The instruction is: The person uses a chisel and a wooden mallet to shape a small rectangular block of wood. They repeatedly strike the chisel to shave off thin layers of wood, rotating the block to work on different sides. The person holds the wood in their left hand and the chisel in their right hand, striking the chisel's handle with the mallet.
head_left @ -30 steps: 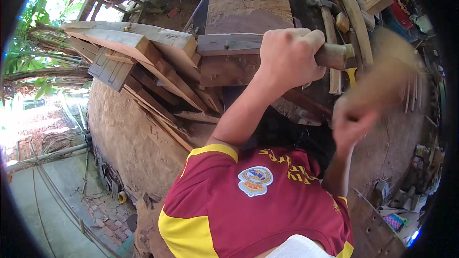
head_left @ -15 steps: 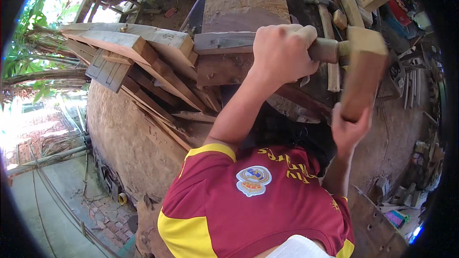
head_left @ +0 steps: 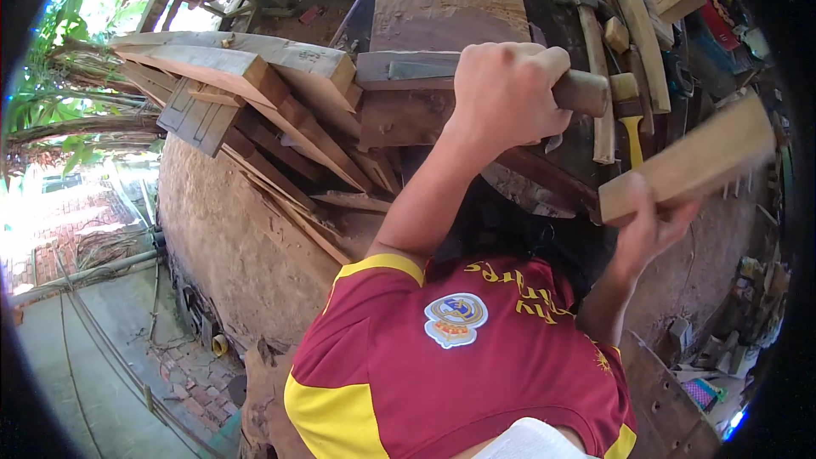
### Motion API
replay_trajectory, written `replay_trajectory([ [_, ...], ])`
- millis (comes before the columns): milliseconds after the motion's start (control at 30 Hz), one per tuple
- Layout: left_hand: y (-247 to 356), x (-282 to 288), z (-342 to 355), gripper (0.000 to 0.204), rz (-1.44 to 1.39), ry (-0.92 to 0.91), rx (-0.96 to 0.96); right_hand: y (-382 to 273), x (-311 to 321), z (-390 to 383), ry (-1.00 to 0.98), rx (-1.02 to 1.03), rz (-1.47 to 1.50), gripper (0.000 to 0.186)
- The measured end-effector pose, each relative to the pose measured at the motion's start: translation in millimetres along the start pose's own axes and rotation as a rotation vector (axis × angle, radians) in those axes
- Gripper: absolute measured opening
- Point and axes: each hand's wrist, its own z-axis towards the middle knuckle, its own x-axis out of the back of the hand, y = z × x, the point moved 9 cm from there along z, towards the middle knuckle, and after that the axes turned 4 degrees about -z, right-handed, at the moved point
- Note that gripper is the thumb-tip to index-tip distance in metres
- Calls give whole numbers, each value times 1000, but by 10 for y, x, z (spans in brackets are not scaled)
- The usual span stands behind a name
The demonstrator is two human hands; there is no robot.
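Note:
My left hand point(head_left: 510, 98) is closed around the wooden handle point(head_left: 586, 93) of a chisel, whose flat metal blade point(head_left: 416, 70) lies along a narrow wooden piece point(head_left: 374, 72) in front of a wide, rough wooden block point(head_left: 446, 13). My right hand point(head_left: 646, 234) grips the lower end of a long squared wood block point(head_left: 684, 157), held tilted to the right, apart from the handle's end. Behind that block and handle, a hammer point(head_left: 599, 76) with a long wooden shaft and a yellow-handled tool point(head_left: 633, 140) lie on the dark work surface. My left fingers partly hide the chisel.
Stacked planks point(head_left: 289, 76) stand out to the left above packed earth point(head_left: 221, 238). Wood offcuts point(head_left: 633, 17) and tools crowd the back right, beside red objects point(head_left: 714, 13). A pale concrete ground point(head_left: 85, 357) with pipes is at lower left, greenery point(head_left: 76, 93) at upper left.
Half a second ago the squared block was upright by the handle's end; now my right hand has it swung out rightward and tilted. My left hand has moved only slightly.

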Motion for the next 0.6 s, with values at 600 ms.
replay_trajectory([
  [600,507,-60,-338,21,-324,-211,-152,207,195,-165,-135,-83,-1,65],
])
